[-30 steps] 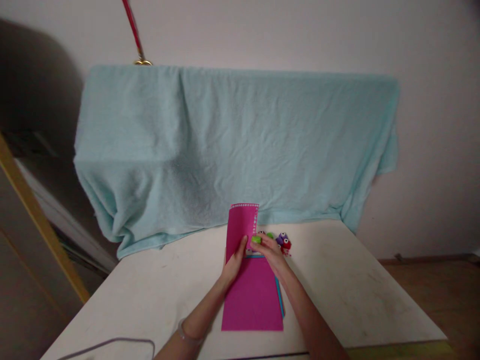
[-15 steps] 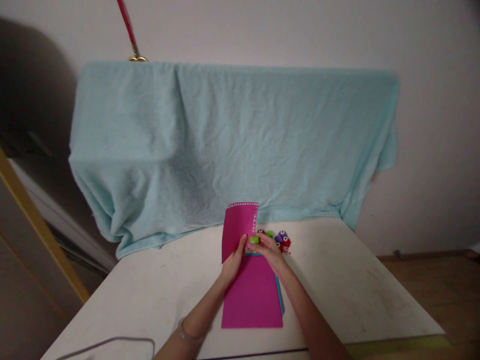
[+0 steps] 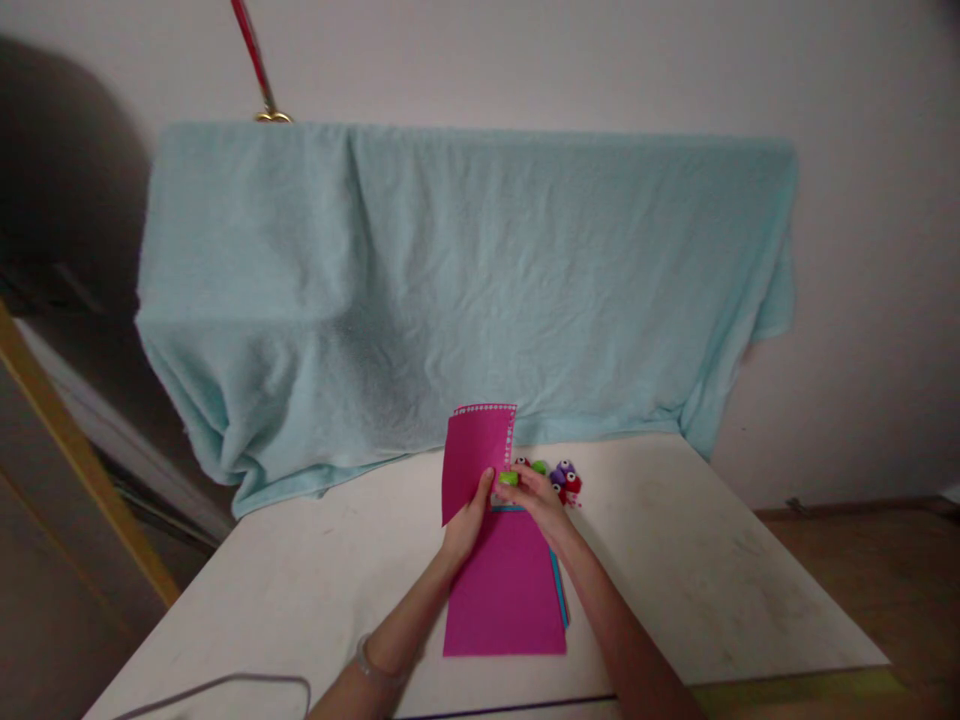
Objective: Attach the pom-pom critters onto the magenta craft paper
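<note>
A magenta sheet (image 3: 472,455), with rows of small cut-out shapes along its top and right edges, is raised off the table. My left hand (image 3: 472,510) grips its lower right part, thumb on the near face. My right hand (image 3: 536,490) is closed around a small green craft punch (image 3: 508,479) at the sheet's right edge. Whether the edge sits inside the punch I cannot tell. Under my wrists lies a stack of sheets (image 3: 506,600), magenta on top, with blue showing at the right side.
Several small red, purple and green punches with eye-like dots (image 3: 566,475) stand just beyond my right hand, beside pink scraps (image 3: 574,500). A light blue cloth (image 3: 480,280) hangs behind the white table (image 3: 690,560). A grey cord (image 3: 225,680) lies at the front left.
Almost nothing differs. The raised magenta sheet has shifted very slightly left; both hands and the green punch stay where they were.
</note>
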The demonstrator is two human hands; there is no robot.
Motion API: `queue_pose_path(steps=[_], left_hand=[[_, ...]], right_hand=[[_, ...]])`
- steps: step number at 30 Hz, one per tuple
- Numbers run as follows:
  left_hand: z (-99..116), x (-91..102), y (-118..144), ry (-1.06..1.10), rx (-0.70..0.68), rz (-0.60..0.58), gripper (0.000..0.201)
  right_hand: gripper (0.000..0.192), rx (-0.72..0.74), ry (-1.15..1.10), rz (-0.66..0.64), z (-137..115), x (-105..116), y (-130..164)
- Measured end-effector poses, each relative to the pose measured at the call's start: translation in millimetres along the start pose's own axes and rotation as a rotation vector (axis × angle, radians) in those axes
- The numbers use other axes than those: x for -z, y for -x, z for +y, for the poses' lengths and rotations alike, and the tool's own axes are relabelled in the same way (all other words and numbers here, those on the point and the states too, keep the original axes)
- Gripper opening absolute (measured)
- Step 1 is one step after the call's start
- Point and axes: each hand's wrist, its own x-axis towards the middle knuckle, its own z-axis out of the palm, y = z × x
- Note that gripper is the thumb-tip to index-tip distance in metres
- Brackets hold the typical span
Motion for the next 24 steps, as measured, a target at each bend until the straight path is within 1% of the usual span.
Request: queue_pose_path(steps=[4,8,12,15,19,21,24], left_hand=[[1.7,0.9,0.2,-0.003,0.019,-0.011,0.067],[-0.1,0.9,-0.1,-0.032,0.031,-0.043,0.068],[-4.0,-1.0,-0.5,0.0,-0.021,-0.033,0.066],[-4.6,-1.9,-1.2,-0.05,-0.056,-0.043,0.064],[-2.0,-1.0,-2.4,-0.124,-0.006,-0.058,0.063],[-2.0,-0.7,-2.8,-0.109,0.007,-0.045,0.062],[-4.6,-1.3,-3.0,-0.067,-0.014,-0.05,0.063]], right_hand=[[0.047,0.007,0.005,-0.001,3.9,0.8,-1.9],[0.047,-0.006,-0.004,0.029,3.1,-0.4,-2.8],[0.045,0.0,0.002,0.033,2.3,-1.2,-2.8],[0.044,0.013,-0.005,0.011,3.1,-0.9,-3.5],[0.044,0.007,-0.017,-0.012,5.4,0.8,-4.6],[0.046,0.0,-0.016,-0.004,7.0,2.1,-5.2],[0.048,-0.006,-0.019,-0.003,9.3,4.0,-6.0]])
